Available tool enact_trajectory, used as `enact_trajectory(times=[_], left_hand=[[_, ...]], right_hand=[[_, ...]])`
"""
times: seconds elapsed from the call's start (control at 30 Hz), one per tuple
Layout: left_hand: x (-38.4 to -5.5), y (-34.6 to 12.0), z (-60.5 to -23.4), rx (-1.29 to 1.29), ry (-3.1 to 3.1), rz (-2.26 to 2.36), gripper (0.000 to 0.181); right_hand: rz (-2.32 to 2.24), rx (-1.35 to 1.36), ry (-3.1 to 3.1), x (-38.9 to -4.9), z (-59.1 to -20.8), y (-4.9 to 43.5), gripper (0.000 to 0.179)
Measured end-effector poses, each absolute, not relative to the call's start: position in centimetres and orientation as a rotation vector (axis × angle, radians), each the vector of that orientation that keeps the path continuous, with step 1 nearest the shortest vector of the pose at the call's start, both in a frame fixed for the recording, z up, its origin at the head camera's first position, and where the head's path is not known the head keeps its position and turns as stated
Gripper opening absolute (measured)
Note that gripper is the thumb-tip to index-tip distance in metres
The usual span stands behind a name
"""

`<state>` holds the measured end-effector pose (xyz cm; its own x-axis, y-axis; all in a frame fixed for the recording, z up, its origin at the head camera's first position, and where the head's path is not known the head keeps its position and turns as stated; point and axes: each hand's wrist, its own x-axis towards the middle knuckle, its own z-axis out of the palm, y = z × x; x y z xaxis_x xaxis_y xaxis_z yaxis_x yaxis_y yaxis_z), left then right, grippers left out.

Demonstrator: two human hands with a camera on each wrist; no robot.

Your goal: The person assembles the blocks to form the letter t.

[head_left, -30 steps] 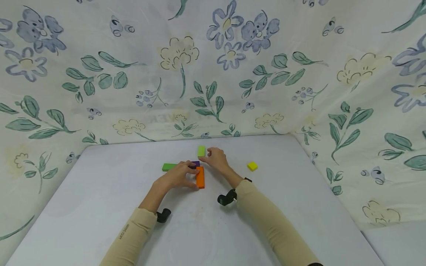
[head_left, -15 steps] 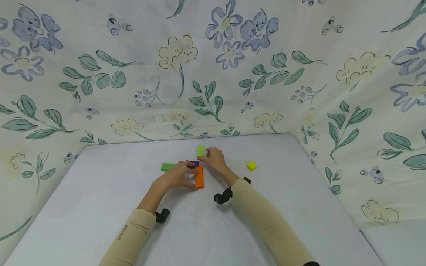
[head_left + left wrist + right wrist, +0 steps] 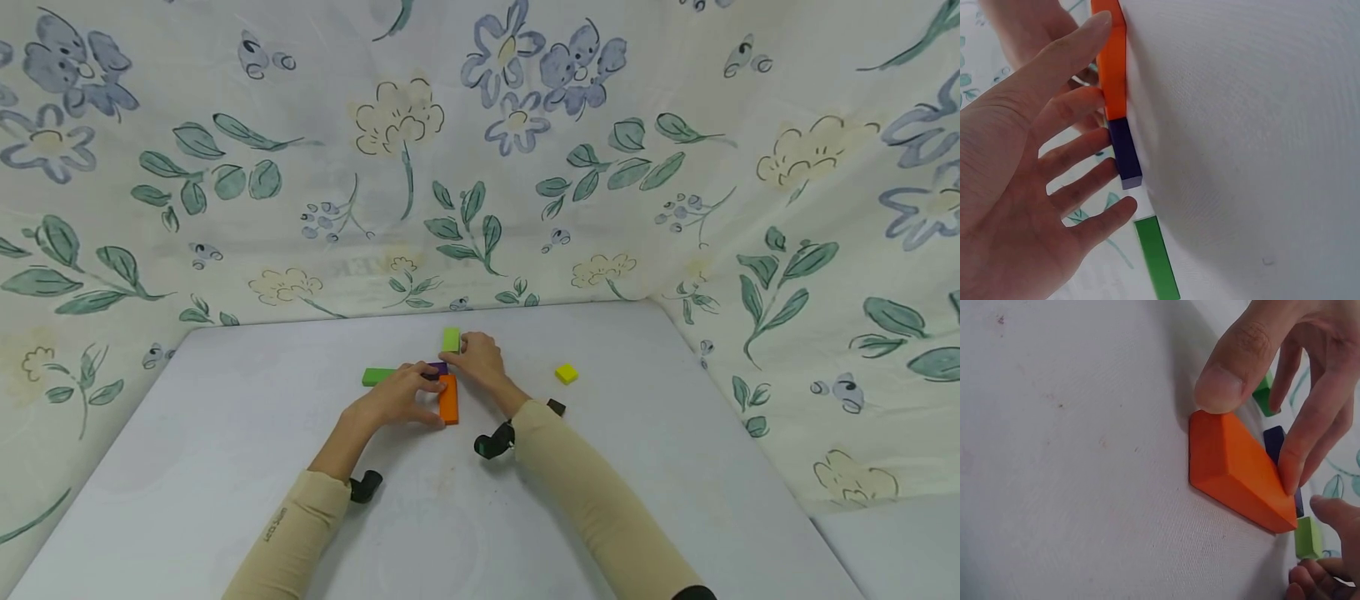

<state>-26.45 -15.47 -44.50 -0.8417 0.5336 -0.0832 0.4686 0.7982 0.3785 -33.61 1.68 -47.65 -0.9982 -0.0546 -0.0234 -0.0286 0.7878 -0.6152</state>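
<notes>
My left hand (image 3: 397,396) holds the orange block (image 3: 448,400), thumb at its near end and index finger by its far end. Its other fingers reach along the purple block (image 3: 1124,153), which meets the orange block's far end in the left wrist view. Past the little finger lies a green block (image 3: 378,377). My right hand (image 3: 480,360) pinches the light green block (image 3: 451,339) behind the purple one. In the right wrist view, that light green block (image 3: 1308,537) shows between the right thumb and curled fingers.
A small yellow block (image 3: 566,373) lies on the white table (image 3: 420,525), right of the right hand. Flower-printed cloth (image 3: 337,167) hangs behind the table and along its sides. A black wrist camera (image 3: 495,442) juts out below the right hand.
My right hand has shifted slightly left, and its fingers have come up against the light green block. The left hand and the orange block have stayed put; the head view has drifted a little.
</notes>
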Motion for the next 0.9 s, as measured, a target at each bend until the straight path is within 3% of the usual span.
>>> enact_trajectory(times=[0.9], left_hand=[[-26.64, -15.59, -44.91, 0.771, 2.792, 0.545, 0.063]], right_hand=[[-0.946, -0.007, 3.001, -33.65, -47.7, 0.93, 0.04]])
